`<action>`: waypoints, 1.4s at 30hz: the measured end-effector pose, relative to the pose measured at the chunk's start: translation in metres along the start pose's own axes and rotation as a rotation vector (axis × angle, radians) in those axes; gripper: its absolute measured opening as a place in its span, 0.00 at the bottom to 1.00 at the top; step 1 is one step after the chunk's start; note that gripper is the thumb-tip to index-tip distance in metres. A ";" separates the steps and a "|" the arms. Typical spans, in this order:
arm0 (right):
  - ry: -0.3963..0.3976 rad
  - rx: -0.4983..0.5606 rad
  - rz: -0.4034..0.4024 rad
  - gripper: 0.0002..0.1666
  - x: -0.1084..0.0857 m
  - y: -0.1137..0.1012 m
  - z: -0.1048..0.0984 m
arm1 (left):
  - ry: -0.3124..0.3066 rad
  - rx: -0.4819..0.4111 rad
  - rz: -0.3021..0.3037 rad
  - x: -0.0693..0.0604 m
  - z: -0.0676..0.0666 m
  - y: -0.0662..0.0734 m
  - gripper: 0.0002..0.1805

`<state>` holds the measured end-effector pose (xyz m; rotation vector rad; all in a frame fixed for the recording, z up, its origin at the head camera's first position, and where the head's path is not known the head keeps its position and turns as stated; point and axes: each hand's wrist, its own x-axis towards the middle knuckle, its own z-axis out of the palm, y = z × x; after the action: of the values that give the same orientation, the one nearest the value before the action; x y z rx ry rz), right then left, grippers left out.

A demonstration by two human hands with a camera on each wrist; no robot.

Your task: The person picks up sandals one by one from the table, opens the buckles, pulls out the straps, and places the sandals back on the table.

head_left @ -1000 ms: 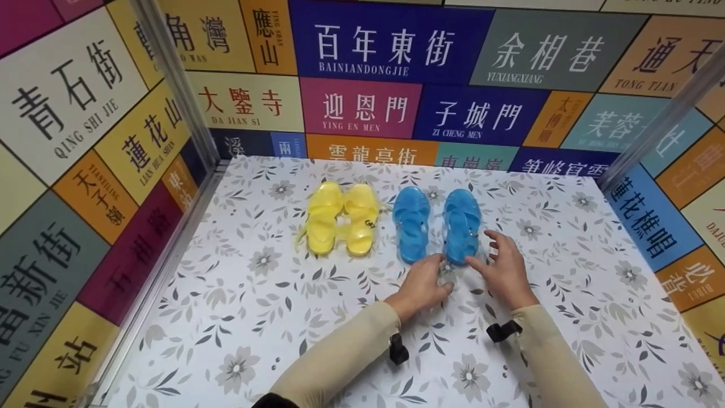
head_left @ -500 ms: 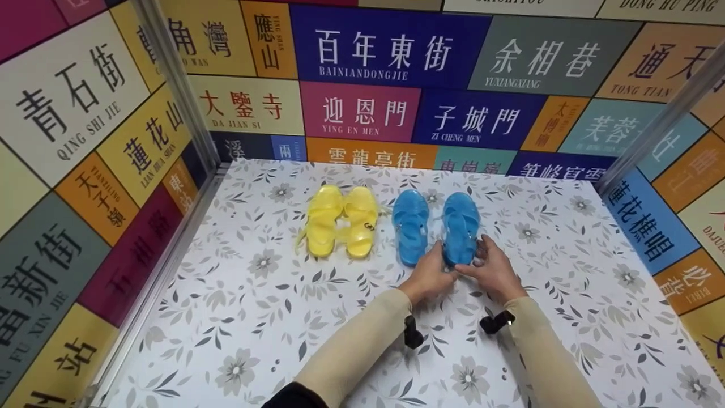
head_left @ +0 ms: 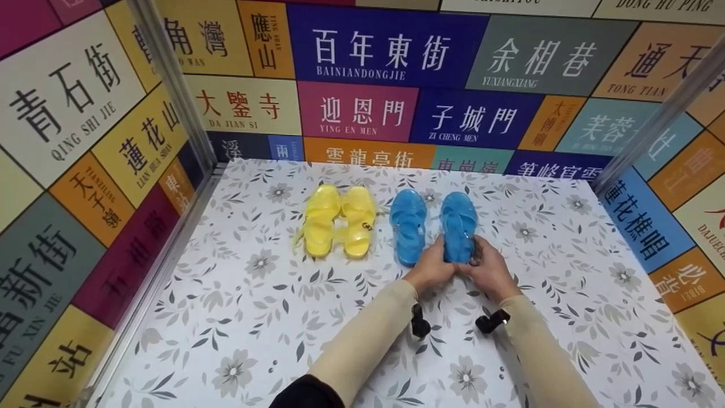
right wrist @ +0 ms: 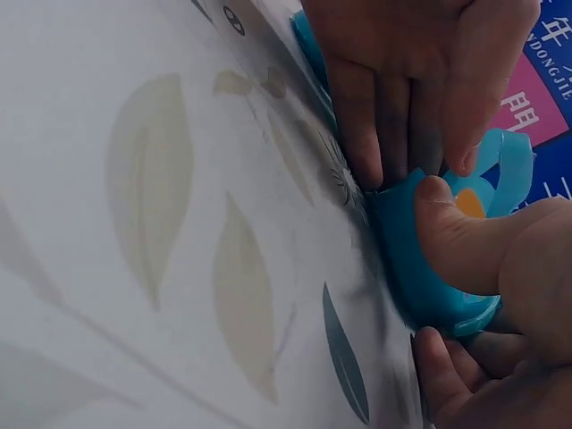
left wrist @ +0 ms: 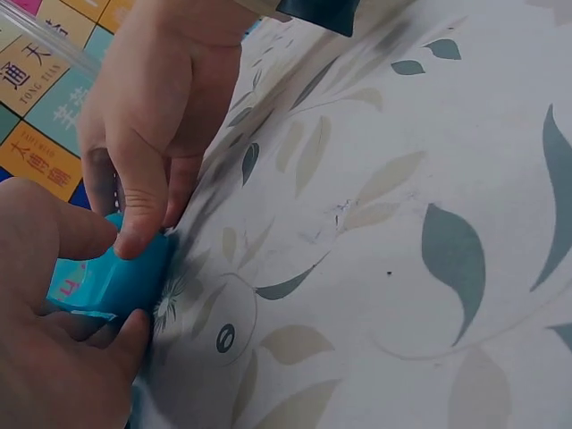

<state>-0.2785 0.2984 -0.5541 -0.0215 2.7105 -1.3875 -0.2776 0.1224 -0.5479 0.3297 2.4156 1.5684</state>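
A pair of blue jelly sandals lies on a table, toes pointing away. The right blue sandal [head_left: 457, 212] has its heel between my two hands. My left hand [head_left: 433, 269] grips the heel's left side, and my right hand [head_left: 489, 268] grips its right side. In the right wrist view, the right thumb [right wrist: 451, 237] presses on the back of the blue heel [right wrist: 402, 255], with other fingers beneath its edge. Just left of my left hand lies the other blue sandal [head_left: 408, 218]. The left wrist view shows both hands around the heel [left wrist: 134, 286].
A pair of yellow sandals, the left one [head_left: 320, 221] and the right one [head_left: 357, 224], lies side by side further left. The white tabletop [head_left: 238, 317] has a grey leaf and flower print. Walls with coloured sign panels [head_left: 391, 45] enclose the back and sides.
My right hand has moved left and inward to the right blue sandal's heel. My left hand has moved slightly right and up onto the same heel. The sandals stay nearly in place.
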 end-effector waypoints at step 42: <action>0.044 -0.055 -0.076 0.54 -0.077 -0.006 0.020 | 0.013 0.179 0.141 -0.073 -0.011 -0.009 0.42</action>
<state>-0.2003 0.2833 -0.5548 -0.1001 2.8116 -1.3482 -0.2125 0.0862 -0.5465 0.5362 2.5995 1.4137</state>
